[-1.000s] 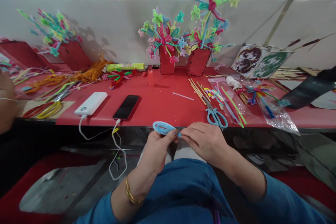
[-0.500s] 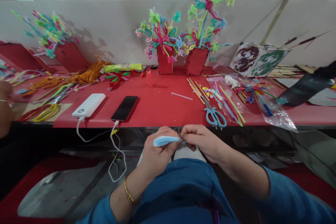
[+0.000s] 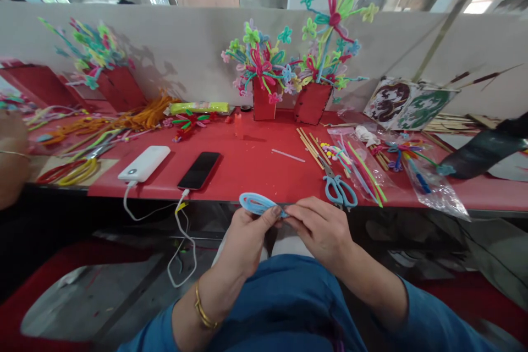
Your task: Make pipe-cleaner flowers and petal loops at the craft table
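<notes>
A light blue pipe cleaner, bent into long narrow loops, is held over my lap just below the table's front edge. My left hand pinches the base of the loops between thumb and fingers. Close against it, my right hand has its fingers closed on the end of the same pipe cleaner, where a short blue bit shows; the fingers partly hide that end. Blue-handled scissors lie on the table beyond my right hand.
On the red table are a phone, a white power bank with cables hanging down, bagged pipe cleaners and a dark bottle. Red vases of pipe-cleaner flowers stand behind. Another person's arm is at left.
The blue loops have swung up and opened, so separate strands show. My left hand has turned, and the fingers of my right hand have shifted along the pipe cleaner's end.
</notes>
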`<state>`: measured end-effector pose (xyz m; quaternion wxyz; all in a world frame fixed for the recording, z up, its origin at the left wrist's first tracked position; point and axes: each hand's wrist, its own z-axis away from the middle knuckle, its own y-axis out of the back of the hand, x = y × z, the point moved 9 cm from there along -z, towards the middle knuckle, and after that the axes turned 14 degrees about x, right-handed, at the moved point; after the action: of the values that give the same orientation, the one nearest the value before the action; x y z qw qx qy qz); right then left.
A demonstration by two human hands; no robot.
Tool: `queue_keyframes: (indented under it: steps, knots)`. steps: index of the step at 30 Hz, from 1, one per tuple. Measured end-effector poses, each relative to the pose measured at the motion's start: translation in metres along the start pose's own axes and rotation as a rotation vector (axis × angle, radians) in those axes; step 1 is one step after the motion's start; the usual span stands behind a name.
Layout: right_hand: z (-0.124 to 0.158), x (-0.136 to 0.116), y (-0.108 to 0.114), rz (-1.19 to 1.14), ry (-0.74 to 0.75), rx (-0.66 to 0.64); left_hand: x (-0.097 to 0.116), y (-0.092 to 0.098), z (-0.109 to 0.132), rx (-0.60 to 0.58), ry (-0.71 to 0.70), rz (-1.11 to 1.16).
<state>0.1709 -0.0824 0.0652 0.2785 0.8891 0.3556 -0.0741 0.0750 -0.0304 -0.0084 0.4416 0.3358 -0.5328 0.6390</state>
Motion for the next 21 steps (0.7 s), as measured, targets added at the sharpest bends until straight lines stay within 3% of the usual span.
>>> queue_keyframes:
  steps: [3,7,10,14,17,21]
  knots:
    - [-0.002,0.001,-0.005,-0.021,-0.045,-0.035,0.004,0.001,0.002,-0.008,-0.023,-0.009]
    - [-0.002,0.012,-0.013,-0.162,-0.278,-0.148,0.014,0.001,0.004,-0.049,-0.151,-0.145]
    - [0.009,0.025,-0.025,-0.346,-0.591,-0.252,0.029,-0.004,0.007,-0.116,-0.308,-0.298]
    - [0.035,0.028,-0.049,-0.838,-1.067,-0.361,0.045,-0.013,0.014,-0.236,-0.494,-0.412]
    - [0.046,0.027,-0.062,-1.036,-1.203,-0.403,0.035,-0.012,0.006,-0.259,-0.403,-0.399]
    - [0.047,0.051,-0.056,-0.726,-1.080,-0.292,0.005,0.007,-0.015,-0.051,-0.091,-0.199]
